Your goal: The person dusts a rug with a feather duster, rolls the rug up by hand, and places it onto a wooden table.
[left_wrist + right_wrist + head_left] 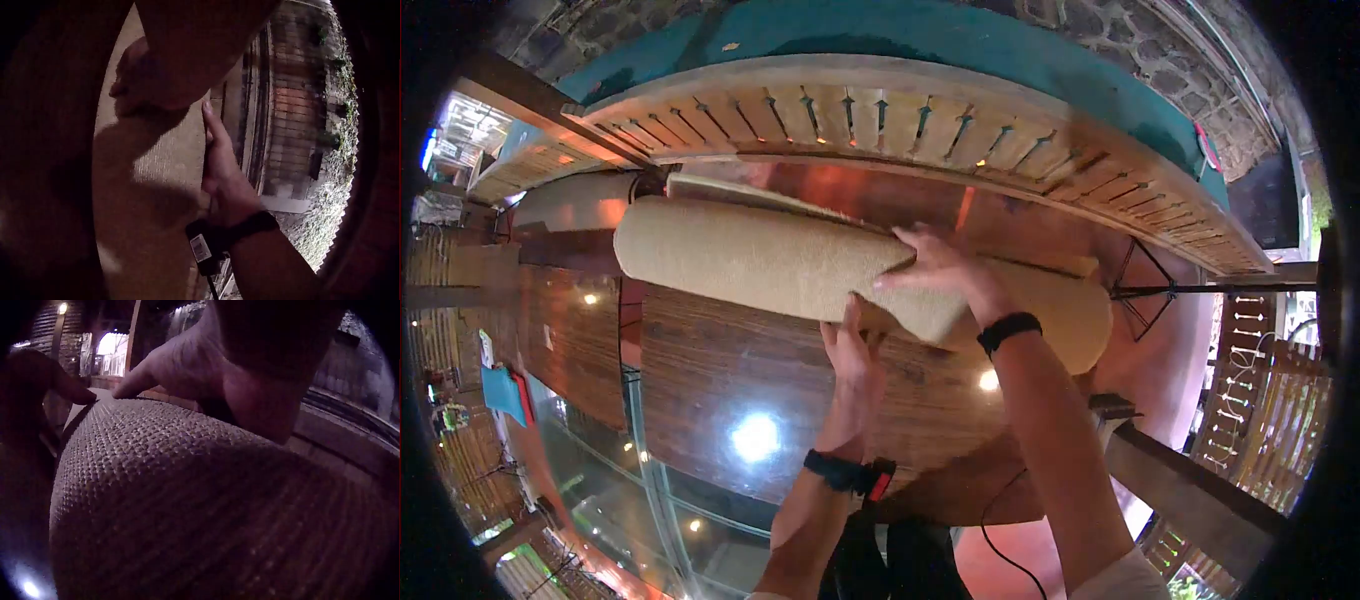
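A beige textured roll of carpet-like material [740,255] [165,156] [150,444] lies across a brown wooden table, with a pointed corner low at its middle. My left hand [855,355] [169,69] [31,378] is at its near lower side, thumb extended up against the surface, other fingers partly hidden beneath. Over the top rests my right hand [945,270] [228,175] [206,369], just right of the left one, thumb and index finger spread; its remaining fingers are hard to see. Both hands touch the material.
Behind the roll runs a slatted wooden bench back [850,115] with a teal surface [840,35] beyond. The brown tabletop [700,350] reflects a bright light. Glass panels [610,500] stand at lower left, a wooden beam [1200,480] at lower right, and a black cable hangs near me.
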Motion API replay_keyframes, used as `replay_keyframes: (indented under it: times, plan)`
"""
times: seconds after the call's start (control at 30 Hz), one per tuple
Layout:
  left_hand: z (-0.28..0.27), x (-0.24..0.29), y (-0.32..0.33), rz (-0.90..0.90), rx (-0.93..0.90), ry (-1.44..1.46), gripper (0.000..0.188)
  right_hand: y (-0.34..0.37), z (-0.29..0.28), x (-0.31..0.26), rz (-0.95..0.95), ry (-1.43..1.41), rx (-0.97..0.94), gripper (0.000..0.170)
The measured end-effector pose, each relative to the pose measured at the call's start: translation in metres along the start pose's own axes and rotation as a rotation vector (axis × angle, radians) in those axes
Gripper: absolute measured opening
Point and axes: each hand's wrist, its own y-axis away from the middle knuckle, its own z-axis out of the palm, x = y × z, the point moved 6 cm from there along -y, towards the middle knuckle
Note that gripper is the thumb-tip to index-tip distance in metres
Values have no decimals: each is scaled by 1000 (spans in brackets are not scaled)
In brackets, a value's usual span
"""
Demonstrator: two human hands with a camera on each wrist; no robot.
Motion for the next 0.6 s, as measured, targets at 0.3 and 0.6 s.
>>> replay_keyframes:
  times: [0.3,0.6]
  plan:
    - [43,3,-79,118,-30,49,38,-64,-45,-23,-20,131,-23,111]
    - [17,-62,-122,-54,-196,131,29,-124,26,30,63,27,-159,98]
